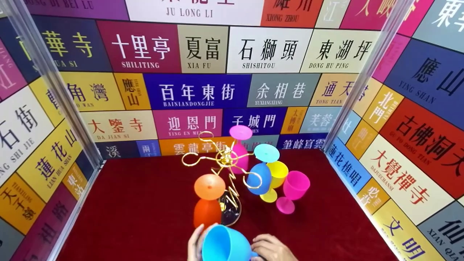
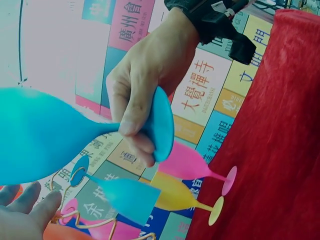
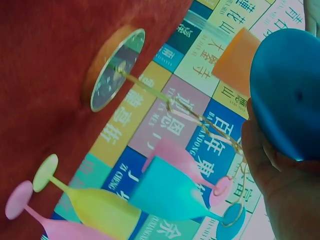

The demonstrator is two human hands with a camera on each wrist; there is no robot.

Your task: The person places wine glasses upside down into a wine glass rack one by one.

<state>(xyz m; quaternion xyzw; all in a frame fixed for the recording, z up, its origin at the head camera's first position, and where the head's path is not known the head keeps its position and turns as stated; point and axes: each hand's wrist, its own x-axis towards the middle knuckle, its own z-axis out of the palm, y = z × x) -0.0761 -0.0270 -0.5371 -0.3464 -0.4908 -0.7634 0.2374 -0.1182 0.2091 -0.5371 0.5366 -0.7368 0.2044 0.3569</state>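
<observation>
The right hand (image 1: 272, 249) pinches the foot and stem of a blue goblet (image 1: 224, 243), thumb and curled fingers closed round them, while the left hand (image 1: 195, 242) rests with relaxed, straight fingers against the side of the bowl. The goblet is held low at the near edge of the red tabletop (image 1: 145, 210), just in front of a gold wire rack (image 1: 225, 163). An orange goblet (image 1: 208, 203), a pink one (image 1: 239, 150) and a blue one (image 1: 261, 170) hang upside down from the rack, and beside it a yellow goblet (image 1: 274, 179) and a magenta goblet (image 1: 293, 190) stand upright.
</observation>
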